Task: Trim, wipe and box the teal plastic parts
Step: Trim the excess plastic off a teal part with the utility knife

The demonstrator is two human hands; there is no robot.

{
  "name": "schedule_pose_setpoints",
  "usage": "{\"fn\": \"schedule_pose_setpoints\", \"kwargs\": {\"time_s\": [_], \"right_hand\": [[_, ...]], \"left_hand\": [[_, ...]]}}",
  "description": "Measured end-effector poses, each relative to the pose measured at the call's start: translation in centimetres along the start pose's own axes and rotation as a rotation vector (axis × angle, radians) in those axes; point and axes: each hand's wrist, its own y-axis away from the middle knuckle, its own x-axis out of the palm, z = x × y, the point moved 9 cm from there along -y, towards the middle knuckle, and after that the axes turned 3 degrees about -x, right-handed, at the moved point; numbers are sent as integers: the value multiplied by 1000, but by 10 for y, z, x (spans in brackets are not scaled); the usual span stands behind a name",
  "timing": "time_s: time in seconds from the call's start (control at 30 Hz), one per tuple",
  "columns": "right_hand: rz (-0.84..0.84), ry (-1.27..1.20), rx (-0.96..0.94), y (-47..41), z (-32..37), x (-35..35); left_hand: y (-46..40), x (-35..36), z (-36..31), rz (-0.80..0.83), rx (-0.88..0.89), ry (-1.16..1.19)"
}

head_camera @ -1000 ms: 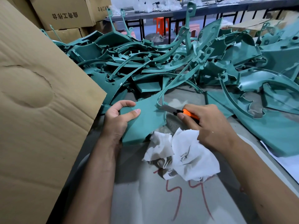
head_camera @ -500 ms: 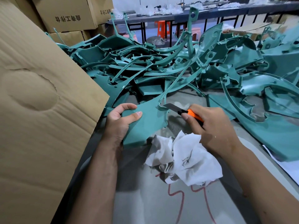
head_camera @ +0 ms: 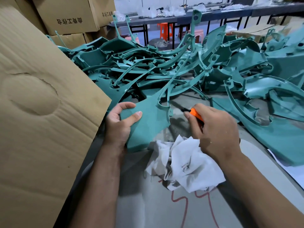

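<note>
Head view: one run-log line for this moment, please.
stage: trimming | left hand: holds teal part | right hand: grips orange knife | cloth: under right hand

— What sort of place is it?
— A factory workshop: a heap of teal plastic parts [head_camera: 164,71] covers the bench, printed cartons [head_camera: 65,15] stack behind, and long worktables [head_camera: 213,15] line the back.

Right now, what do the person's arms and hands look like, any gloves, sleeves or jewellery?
Both hands, left hand and right hand, are bare, with no gloves. Both forearms are uncovered as far as the frame shows; no sleeve comes into view. No watch, ring or wristband is visible, and the nails look short.
</note>
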Motion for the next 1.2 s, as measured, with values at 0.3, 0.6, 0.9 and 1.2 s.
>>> {"fn": "schedule_pose_setpoints", "kwargs": {"time_s": [0.3,0.6,0.9,1.2], "right_hand": [[-42,-384,261,2,-24,10],[-43,-854,370,9,0,15],[-78,-869,273,7,3,7],[11,-527,-34,2,20,4]], "left_hand": [[29,20,-29,-211,450,-95],[39,43,-25,-144,439,-78],[48,92,-16,315,415,-114],[40,100,19,460,291,-474]]}}
